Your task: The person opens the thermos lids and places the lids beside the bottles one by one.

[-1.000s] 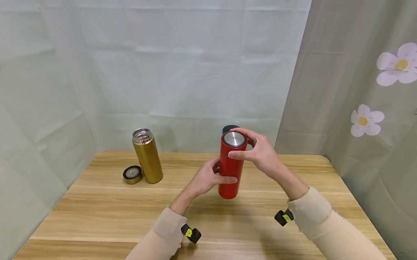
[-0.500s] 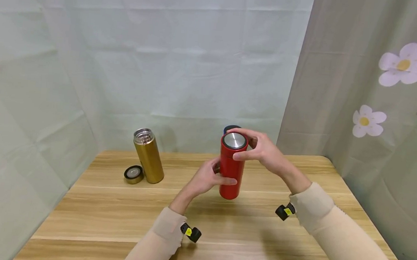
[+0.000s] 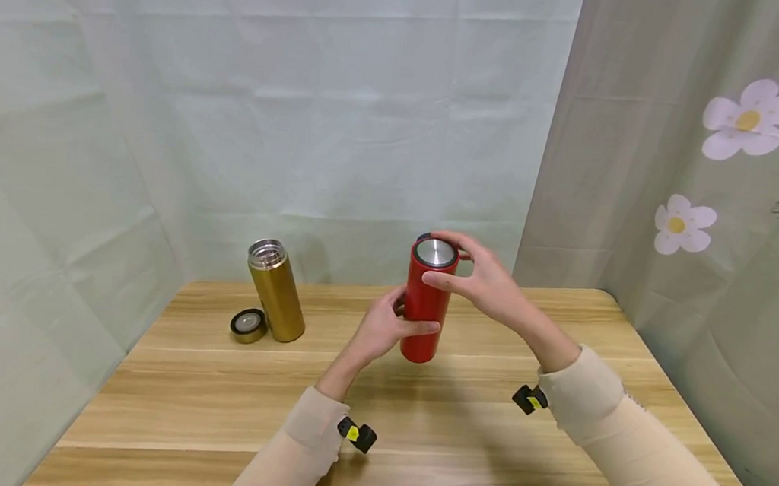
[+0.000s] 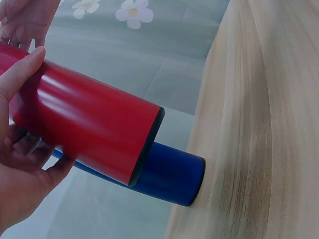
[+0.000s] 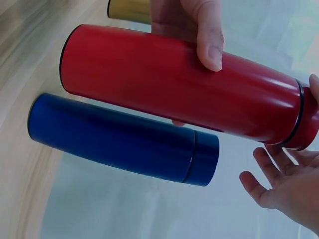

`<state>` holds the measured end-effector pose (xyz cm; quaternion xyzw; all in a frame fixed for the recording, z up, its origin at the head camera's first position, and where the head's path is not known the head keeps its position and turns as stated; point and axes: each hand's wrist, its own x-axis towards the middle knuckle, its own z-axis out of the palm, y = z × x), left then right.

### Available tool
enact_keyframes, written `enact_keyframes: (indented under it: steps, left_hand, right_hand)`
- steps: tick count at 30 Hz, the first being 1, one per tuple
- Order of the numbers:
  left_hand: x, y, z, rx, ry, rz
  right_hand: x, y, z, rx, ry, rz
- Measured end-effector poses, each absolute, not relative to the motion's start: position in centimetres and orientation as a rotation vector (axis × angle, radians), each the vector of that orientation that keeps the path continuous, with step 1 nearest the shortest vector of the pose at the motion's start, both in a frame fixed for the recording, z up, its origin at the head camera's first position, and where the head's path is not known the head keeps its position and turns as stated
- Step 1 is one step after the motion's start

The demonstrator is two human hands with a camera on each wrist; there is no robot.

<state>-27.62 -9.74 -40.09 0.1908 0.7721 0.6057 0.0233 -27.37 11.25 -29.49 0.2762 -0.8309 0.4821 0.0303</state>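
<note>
Light wood-grain tabletop [image 3: 211, 420]; uncapped gold flask [image 3: 278, 297] stands toward the back left; gold-and-black lid [image 3: 248, 326] lies just beside it, on its left; capped blue flask [image 5: 117, 141] stands near the back edge.

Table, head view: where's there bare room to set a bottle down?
Bare: table left of the left sleeve, in front of gold bottle and gold lid; front middle, between left and right sleeve; right rear, between right sleeve and back edge. Crowded: rear middle, blue bottle behind the held red bottle.

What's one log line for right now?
left fingers hold red bottle; right fingers grip red lid; gold bottle open; gold lid beside it; blue bottle behind red one
</note>
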Motion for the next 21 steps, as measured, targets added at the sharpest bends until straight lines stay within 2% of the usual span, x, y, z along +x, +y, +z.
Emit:
enact_keyframes:
  steps: [13, 21]
  left_hand:
    - [-27.6, -10.0, -40.0, 0.667, 2.366, 1.864]
    - [-27.6, -10.1, -40.0, 0.702, 2.333, 1.848]
  right_hand:
    - [-27.8, 11.4, -28.9, 0.872, -2.551, 1.623]
    - [-28.6, 12.1, -28.6, 1.045, -2.566, 1.705]
